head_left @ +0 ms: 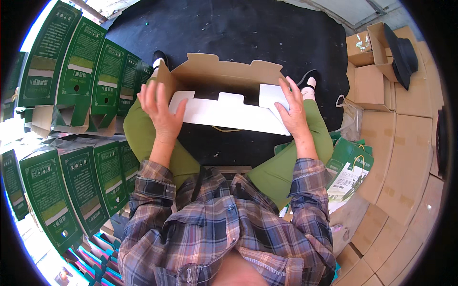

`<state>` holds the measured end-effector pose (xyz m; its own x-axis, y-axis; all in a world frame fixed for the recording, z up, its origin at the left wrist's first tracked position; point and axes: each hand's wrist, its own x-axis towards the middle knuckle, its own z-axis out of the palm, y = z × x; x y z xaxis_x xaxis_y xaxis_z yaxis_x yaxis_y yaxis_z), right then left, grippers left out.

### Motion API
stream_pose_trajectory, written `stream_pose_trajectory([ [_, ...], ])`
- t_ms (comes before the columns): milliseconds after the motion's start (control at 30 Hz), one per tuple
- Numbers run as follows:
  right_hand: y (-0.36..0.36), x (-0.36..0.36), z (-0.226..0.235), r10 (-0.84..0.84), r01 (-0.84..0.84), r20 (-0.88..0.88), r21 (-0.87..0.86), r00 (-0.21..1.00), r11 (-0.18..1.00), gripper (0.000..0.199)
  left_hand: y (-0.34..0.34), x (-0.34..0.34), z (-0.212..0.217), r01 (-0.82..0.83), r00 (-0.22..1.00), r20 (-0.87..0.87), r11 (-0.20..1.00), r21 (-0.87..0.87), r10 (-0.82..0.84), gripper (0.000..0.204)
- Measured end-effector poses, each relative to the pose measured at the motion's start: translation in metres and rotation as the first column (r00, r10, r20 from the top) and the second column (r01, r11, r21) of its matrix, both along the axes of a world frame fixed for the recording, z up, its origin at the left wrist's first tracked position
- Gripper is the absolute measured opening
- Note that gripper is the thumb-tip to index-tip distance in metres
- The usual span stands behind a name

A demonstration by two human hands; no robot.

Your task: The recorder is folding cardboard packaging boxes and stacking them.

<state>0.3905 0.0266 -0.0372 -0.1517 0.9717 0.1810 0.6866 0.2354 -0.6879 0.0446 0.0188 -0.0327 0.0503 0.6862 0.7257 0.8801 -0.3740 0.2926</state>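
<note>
An unfolded cardboard box [229, 78], brown on the inside, stands between my knees with its top open. Its near side is a white panel [229, 113] with a small tab in the middle and flaps at both ends. My left hand [161, 110] is at the box's left end, fingers spread, thumb beside the left white flap [180, 99]. At the other end, my right hand [293, 112] has its fingers apart next to the right white flap [273, 95]. Whether either palm presses on the cardboard is hard to tell. A thin cord [224, 129] shows below the white panel.
Green printed boxes [78, 71] stand stacked in two rows on the left. Brown cartons [391, 157] line the right, with a black hat [401, 57] on top. Green bags or packages [350, 167] lie by my right knee. Black sheeting [238, 28] covers the floor ahead.
</note>
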Motion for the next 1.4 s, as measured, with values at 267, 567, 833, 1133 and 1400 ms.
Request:
stream_pose_trajectory([
  [267,0.002,-0.004,0.001,-0.011,0.009,0.065,0.03,0.998,1.0,0.071,0.001,-0.015,-0.006,0.218,0.97,0.172,0.933,-0.285,-0.173,0.034],
  [567,0.004,0.008,-0.014,0.029,-0.019,-0.182,0.057,0.983,0.998,0.049,0.007,-0.031,-0.018,0.275,0.957,0.202,0.868,-0.414,-0.207,0.018],
  [833,0.002,0.005,-0.012,-0.034,0.033,-0.107,-0.019,0.994,0.999,0.032,0.02,-0.019,-0.015,0.148,0.969,0.245,0.886,-0.439,-0.04,0.053],
  [1133,0.002,-0.006,-0.011,-0.163,0.166,0.031,-0.124,0.986,0.978,0.063,0.03,-0.007,-0.004,0.135,0.981,0.193,0.724,-0.677,-0.003,0.092],
  [1400,0.003,-0.014,-0.015,-0.214,0.226,0.138,-0.076,0.967,0.971,0.056,0.031,0.011,-0.002,-0.12,0.987,-0.011,0.686,-0.718,0.162,0.074],
])
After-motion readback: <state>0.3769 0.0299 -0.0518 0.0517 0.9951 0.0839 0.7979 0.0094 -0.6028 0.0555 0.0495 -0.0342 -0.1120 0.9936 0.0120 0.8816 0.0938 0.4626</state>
